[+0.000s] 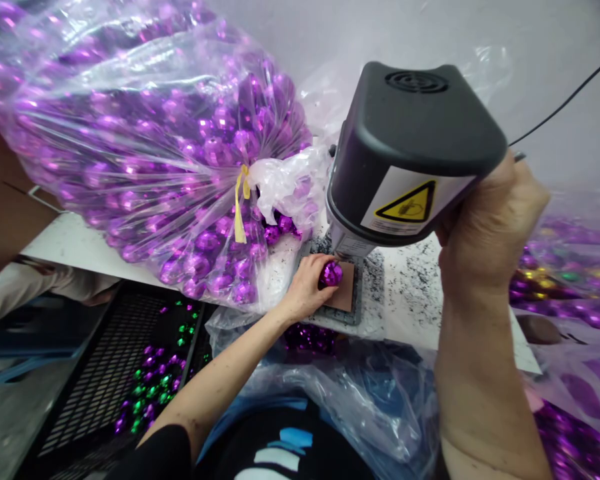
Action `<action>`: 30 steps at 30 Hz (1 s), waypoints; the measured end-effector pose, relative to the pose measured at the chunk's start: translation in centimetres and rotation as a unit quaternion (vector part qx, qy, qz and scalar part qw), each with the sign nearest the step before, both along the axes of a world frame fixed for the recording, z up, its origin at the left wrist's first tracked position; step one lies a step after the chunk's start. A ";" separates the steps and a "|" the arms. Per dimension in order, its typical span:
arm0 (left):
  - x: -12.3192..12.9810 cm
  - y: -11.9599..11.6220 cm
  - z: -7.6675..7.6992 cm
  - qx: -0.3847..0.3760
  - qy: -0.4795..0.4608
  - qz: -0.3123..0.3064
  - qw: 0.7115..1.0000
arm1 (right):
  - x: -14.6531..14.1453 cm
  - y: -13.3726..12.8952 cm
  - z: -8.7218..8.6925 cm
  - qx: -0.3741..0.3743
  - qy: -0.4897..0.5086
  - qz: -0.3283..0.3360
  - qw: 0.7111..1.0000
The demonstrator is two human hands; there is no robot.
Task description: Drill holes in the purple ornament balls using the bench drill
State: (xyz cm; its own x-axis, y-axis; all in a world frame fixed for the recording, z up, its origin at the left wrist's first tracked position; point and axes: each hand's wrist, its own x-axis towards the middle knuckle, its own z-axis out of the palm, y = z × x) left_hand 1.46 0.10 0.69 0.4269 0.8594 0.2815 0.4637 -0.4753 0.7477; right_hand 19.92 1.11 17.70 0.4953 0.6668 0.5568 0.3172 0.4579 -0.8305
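Note:
A shiny purple faceted ball (331,273) is held in the fingers of my left hand (310,287), just over a brown square pad (344,288) on the grey base of a press. The black press head (420,147), with a yellow warning label, stands above and to the right of the ball. Behind it, my right hand (497,213) is raised and closed at the machine's right side; what its fingers wrap round is hidden by the housing.
A big clear bag of purple balls (155,153), tied with yellow, fills the left. Below it stands a black crate (90,360) with purple and green balls. Dark flecks cover the white table (415,293). More bagged balls lie right. A person's sleeve (30,290) shows far left.

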 end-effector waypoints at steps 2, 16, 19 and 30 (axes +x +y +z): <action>0.3 -0.2 0.3 -0.007 0.014 -0.006 1.000 | 0.0 0.0 0.0 0.004 0.000 -0.001 1.000; 2.0 -1.0 -1.4 0.064 0.060 0.109 0.990 | -1.2 -4.6 -0.8 0.001 -0.137 -0.082 0.987; 2.1 -1.1 -1.3 0.072 0.070 0.124 0.987 | -1.8 -6.9 -2.9 0.009 -0.171 -0.107 0.979; 2.1 -1.1 -1.2 0.066 0.062 0.115 0.989 | -2.4 -8.2 -7.2 0.059 -0.208 -0.110 0.970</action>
